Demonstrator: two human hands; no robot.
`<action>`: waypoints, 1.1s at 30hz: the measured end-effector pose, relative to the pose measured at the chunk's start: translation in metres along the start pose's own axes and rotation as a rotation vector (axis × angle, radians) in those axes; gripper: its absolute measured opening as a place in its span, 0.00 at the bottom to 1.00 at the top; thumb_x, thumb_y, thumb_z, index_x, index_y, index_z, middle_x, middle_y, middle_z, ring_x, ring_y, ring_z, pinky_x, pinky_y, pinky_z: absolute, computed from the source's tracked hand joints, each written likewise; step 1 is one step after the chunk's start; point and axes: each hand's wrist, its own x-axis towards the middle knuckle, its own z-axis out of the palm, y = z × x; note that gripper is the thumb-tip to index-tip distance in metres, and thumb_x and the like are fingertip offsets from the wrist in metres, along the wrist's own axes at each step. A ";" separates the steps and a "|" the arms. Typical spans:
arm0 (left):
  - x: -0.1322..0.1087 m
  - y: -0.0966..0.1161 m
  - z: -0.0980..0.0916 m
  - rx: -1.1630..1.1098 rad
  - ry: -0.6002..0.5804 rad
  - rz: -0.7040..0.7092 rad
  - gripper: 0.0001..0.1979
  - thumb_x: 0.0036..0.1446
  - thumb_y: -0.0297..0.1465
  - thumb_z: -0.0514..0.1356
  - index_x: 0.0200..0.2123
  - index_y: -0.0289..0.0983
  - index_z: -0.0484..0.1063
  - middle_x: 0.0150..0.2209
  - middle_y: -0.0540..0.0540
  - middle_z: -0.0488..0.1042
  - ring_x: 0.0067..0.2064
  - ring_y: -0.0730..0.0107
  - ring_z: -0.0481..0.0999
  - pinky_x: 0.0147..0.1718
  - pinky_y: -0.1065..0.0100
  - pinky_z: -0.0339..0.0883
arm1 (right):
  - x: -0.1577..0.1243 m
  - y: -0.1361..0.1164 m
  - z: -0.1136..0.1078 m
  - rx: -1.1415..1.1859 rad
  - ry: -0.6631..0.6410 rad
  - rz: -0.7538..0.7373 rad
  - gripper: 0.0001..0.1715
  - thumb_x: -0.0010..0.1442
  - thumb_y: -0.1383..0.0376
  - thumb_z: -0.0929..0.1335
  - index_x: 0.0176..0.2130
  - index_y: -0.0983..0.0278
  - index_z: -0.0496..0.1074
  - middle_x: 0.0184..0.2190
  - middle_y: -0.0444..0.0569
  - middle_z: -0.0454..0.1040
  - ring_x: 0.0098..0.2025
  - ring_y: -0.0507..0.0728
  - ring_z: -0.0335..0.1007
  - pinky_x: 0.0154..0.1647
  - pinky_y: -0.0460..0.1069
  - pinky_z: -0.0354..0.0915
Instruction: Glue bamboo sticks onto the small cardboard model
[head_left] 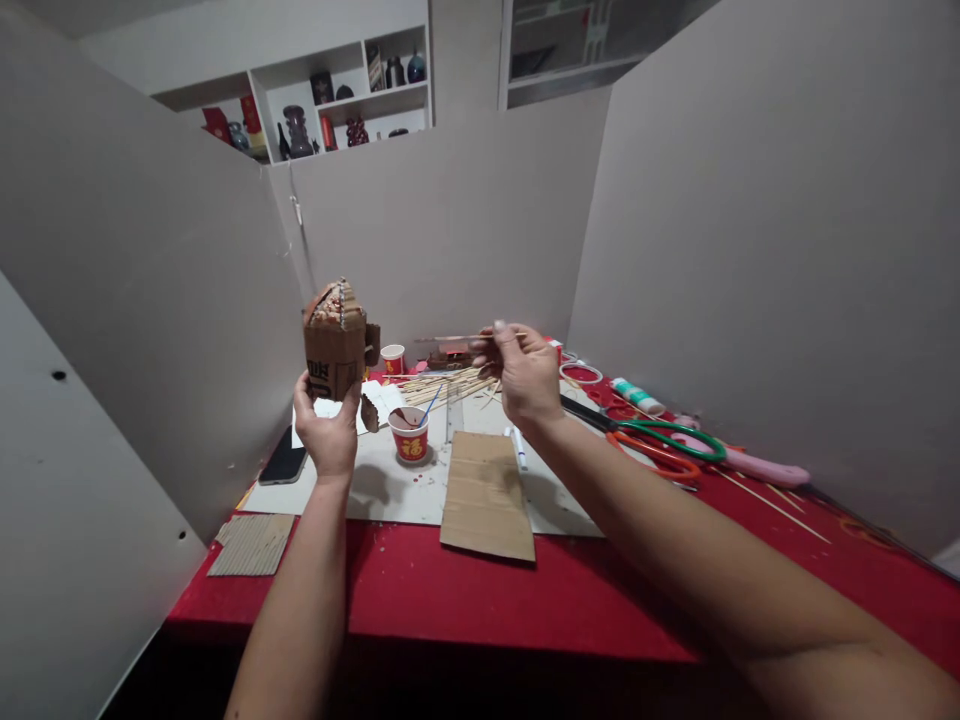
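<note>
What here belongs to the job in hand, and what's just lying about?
Seemingly in use:
cardboard model, in the left hand
thin stick, in the right hand
front cup, probably

Apparently just lying about:
phone
white-and-green tube
dark vase

A left hand (330, 437) holds up a cardboard model (334, 350) as the right hand (529, 375) pinches a thin stick (454, 338), apart from it.

On the red table (510, 605) below, a paper cup (412, 445) stands near a flat piece of cardboard (486, 497), with a phone (283, 460) to the left and scissors (589, 412) to the right.
</note>
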 end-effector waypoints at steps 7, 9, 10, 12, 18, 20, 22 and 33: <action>-0.002 -0.002 0.000 0.024 0.115 0.135 0.35 0.48 0.39 0.71 0.57 0.38 0.65 0.52 0.38 0.73 0.52 0.56 0.74 0.54 0.57 0.65 | -0.018 0.035 0.007 -0.589 -0.482 -0.005 0.21 0.61 0.50 0.67 0.27 0.63 0.70 0.21 0.46 0.74 0.20 0.51 0.67 0.23 0.46 0.62; -0.004 -0.002 0.000 0.029 0.143 0.142 0.35 0.48 0.38 0.71 0.57 0.39 0.64 0.51 0.38 0.73 0.52 0.56 0.74 0.53 0.56 0.65 | -0.020 0.041 0.013 -0.801 -0.554 -0.058 0.18 0.63 0.56 0.65 0.27 0.63 0.71 0.22 0.47 0.75 0.23 0.53 0.69 0.27 0.47 0.62; -0.004 -0.002 0.001 0.030 0.152 0.139 0.35 0.47 0.38 0.71 0.58 0.39 0.64 0.51 0.39 0.73 0.51 0.56 0.74 0.53 0.55 0.65 | -0.020 0.042 0.016 -0.901 -0.583 -0.074 0.17 0.64 0.58 0.64 0.27 0.63 0.72 0.23 0.48 0.76 0.25 0.53 0.71 0.29 0.47 0.62; -0.006 -0.003 0.002 0.024 0.154 0.139 0.36 0.47 0.38 0.71 0.58 0.41 0.63 0.52 0.39 0.73 0.52 0.56 0.74 0.53 0.55 0.65 | -0.021 0.042 0.022 -1.059 -0.633 -0.080 0.17 0.65 0.60 0.64 0.29 0.63 0.74 0.27 0.49 0.78 0.29 0.54 0.72 0.32 0.47 0.60; -0.008 -0.001 0.002 -0.006 0.135 0.158 0.36 0.49 0.38 0.71 0.59 0.41 0.62 0.51 0.40 0.72 0.52 0.57 0.74 0.54 0.55 0.65 | -0.020 0.051 0.032 -1.193 -0.708 -0.023 0.16 0.63 0.61 0.67 0.26 0.63 0.75 0.27 0.48 0.78 0.29 0.54 0.69 0.29 0.47 0.53; -0.009 0.000 0.001 -0.011 0.125 0.157 0.35 0.49 0.38 0.70 0.59 0.41 0.62 0.52 0.40 0.72 0.53 0.57 0.73 0.54 0.55 0.64 | -0.019 0.055 0.033 -1.196 -0.725 0.002 0.16 0.61 0.61 0.68 0.23 0.62 0.74 0.23 0.46 0.76 0.27 0.53 0.67 0.27 0.47 0.52; -0.010 0.001 0.001 -0.008 0.117 0.146 0.36 0.50 0.38 0.70 0.60 0.41 0.61 0.52 0.39 0.71 0.53 0.56 0.73 0.55 0.55 0.64 | -0.019 0.059 0.034 -1.184 -0.734 0.021 0.17 0.61 0.61 0.68 0.22 0.62 0.73 0.21 0.45 0.74 0.25 0.52 0.66 0.26 0.46 0.51; -0.006 0.002 0.002 0.028 0.148 0.135 0.33 0.49 0.37 0.70 0.56 0.39 0.65 0.49 0.40 0.73 0.51 0.57 0.74 0.53 0.56 0.65 | -0.017 0.050 0.022 -0.965 -0.582 -0.021 0.20 0.64 0.59 0.64 0.24 0.63 0.71 0.25 0.49 0.78 0.24 0.52 0.70 0.27 0.46 0.61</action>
